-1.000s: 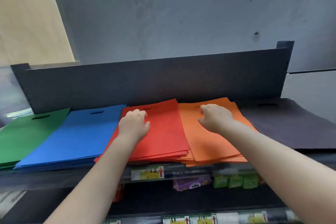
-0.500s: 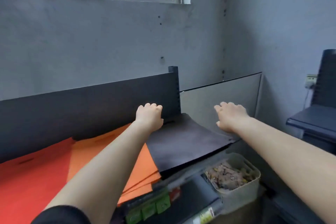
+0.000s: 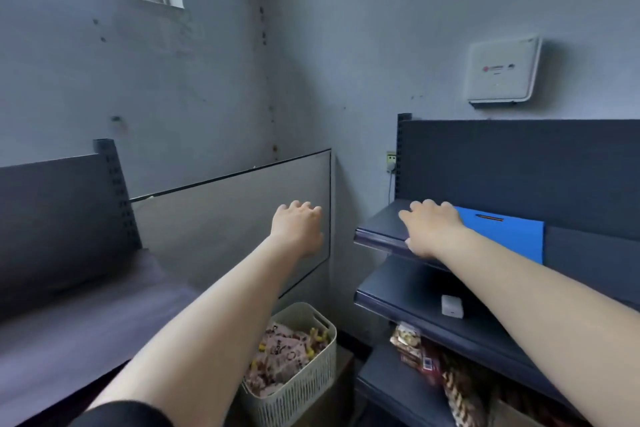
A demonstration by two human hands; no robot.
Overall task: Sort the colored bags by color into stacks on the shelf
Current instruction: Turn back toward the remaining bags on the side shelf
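both hands are reaching forward with nothing in them: the left hand [image 3: 298, 227] is hanging in the air in front of a pale grey panel [image 3: 235, 215], fingers loosely curled and gripping nothing, while the right hand [image 3: 431, 229] is stretching over the front edge of the side shelf [image 3: 379, 236], fingers spread and relaxed, just beside a blue bag [image 3: 509, 232]. whether its palm is touching the shelf is hard to tell. the blue bag is lying flat on that upper board with its handle slot toward the back wall, apparently a loose one waiting to be collected, so the right hand is likely heading for its near edge. to the left, a dark bag [image 3: 86, 315] is lying spread flat on the first shelf, probably part of the sorted row. lower down, a white basket [image 3: 301, 378] of packaged goods is sitting on the floor between the two units, and a small white box [image 3: 452, 306] is resting on the middle board.
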